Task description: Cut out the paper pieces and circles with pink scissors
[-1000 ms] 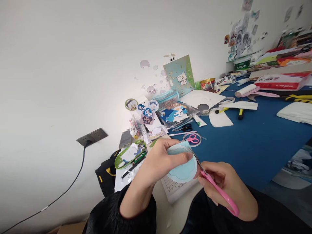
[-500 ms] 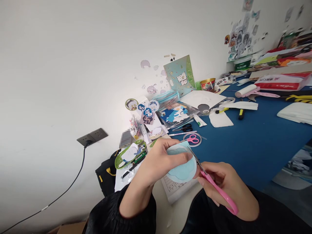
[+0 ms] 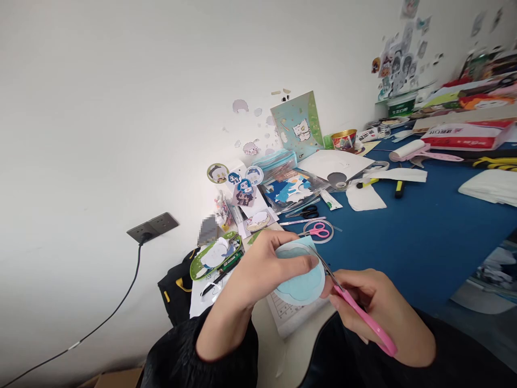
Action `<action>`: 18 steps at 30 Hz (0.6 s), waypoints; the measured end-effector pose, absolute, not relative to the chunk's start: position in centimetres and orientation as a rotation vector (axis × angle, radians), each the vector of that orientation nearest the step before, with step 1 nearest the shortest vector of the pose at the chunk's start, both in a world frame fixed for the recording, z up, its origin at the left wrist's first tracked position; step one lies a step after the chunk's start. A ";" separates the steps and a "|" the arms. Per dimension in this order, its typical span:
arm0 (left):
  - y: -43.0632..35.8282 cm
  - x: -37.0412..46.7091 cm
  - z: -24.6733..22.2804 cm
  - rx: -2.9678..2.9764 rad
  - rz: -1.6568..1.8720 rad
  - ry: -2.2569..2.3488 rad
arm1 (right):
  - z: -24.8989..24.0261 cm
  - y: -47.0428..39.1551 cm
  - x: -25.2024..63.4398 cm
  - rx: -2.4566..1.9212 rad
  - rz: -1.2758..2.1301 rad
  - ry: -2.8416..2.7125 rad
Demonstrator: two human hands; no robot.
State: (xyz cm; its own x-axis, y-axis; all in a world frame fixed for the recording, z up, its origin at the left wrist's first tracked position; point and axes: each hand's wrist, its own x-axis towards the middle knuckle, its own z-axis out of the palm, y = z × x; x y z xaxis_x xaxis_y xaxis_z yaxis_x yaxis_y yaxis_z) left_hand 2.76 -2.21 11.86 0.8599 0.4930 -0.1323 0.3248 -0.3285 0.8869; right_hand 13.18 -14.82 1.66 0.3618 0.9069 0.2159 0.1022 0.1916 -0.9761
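My left hand pinches a light blue round paper piece, its thumb lying across the front. A curved outline shows on the paper, and a straight corner sticks up at its top. My right hand holds pink-handled scissors, with fingers in and around the handles. The blades lie along the paper's upper right edge, beside my left thumb. Below the paper is a printed sheet. How far the blades are apart is hard to tell.
Beyond my hands lie a second pair of pink scissors, black scissors and a clear bag of paper scraps. To the left is a green pouch. A lint roller lies on the blue table.
The scissors and my right hand have shifted slightly right and down. The paper has tilted a little in my left hand, which has barely moved.
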 end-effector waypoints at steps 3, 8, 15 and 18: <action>-2.2 2.8 11.8 1.919 0.197 0.595 | 1.7 -14.9 13.2 -1.269 0.739 -1.064; -2.1 2.9 11.4 1.873 0.215 0.594 | 1.5 -14.9 13.2 -1.285 0.724 -1.049; -2.2 2.9 11.5 1.869 0.237 0.585 | 1.6 -14.4 12.9 -1.233 0.695 -1.051; -2.3 3.0 11.6 1.876 0.224 0.586 | 1.8 -14.5 12.9 -1.177 0.718 -1.072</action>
State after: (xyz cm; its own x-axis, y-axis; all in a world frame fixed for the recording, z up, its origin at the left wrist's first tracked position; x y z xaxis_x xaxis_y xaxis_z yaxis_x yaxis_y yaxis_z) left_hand 2.96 -2.28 11.58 0.8595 0.4963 -0.1223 0.2885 -0.2734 0.9176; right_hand 12.86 -14.47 1.77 0.3591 0.8907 0.2788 0.0811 0.2678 -0.9601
